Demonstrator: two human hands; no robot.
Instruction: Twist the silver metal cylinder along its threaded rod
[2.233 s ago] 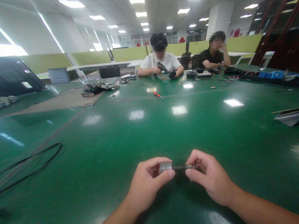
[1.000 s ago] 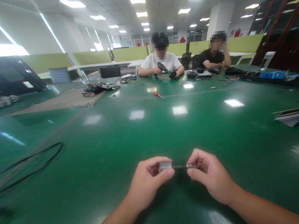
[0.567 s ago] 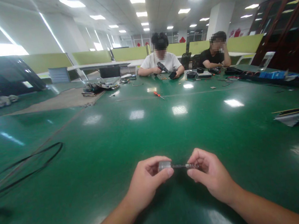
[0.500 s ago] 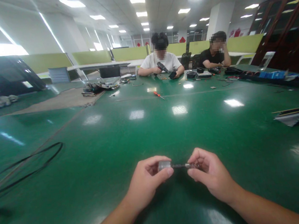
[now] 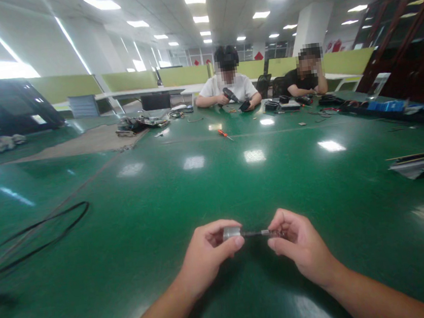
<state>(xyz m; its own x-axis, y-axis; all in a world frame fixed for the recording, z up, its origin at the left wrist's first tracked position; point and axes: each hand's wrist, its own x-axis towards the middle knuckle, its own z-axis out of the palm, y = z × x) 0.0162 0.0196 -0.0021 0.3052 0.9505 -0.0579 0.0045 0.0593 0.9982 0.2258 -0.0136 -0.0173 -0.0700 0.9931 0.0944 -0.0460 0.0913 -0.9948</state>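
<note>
Between the thumb and fingers of my left hand is a short grey metal cylinder, lying on its side. A thin dark shaft runs from its right end toward my right hand. My right thumb and fingers close around the shaft's far end, where a narrow silvery sleeve and a darker, ridged tip show. The fingers partly cover that tip, so its exact kind is unclear. Both hands are held above the green tabletop.
Across the table one person holds a power drill; another person sits to the right. A red-handled screwdriver lies mid-table. A black cable loops at left, and a tray of rods lies at right.
My right hand has shifted very slightly to the right, with the shaft's end still in its fingers. My left hand keeps its hold on the cylinder.
</note>
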